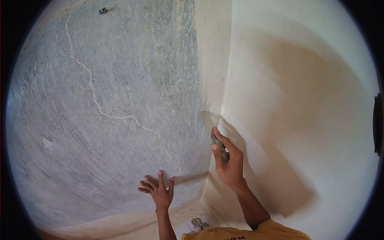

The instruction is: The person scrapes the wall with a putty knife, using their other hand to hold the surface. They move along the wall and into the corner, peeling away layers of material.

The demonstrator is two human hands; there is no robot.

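Observation:
My right hand (pixel 230 162) is closed round the worn handle of a scraper (pixel 208 121). The scraper's flat blade touches the wall near the corner, where the grey surface (pixel 140 72) meets a cream strip (pixel 213 52). My left hand (pixel 161 195) lies against the lower part of the grey wall with its fingers spread and holds nothing. A pale, winding crack line (pixel 93 86) runs down the grey wall and ends above my left hand.
A cream side wall (pixel 256 100) with broad shadows rises on the right. A small metal fitting (pixel 103 11) sits high on the grey wall. Light debris (pixel 195 211) lies along the floor at the wall's foot. A dark object (pixel 378 124) shows at the right edge.

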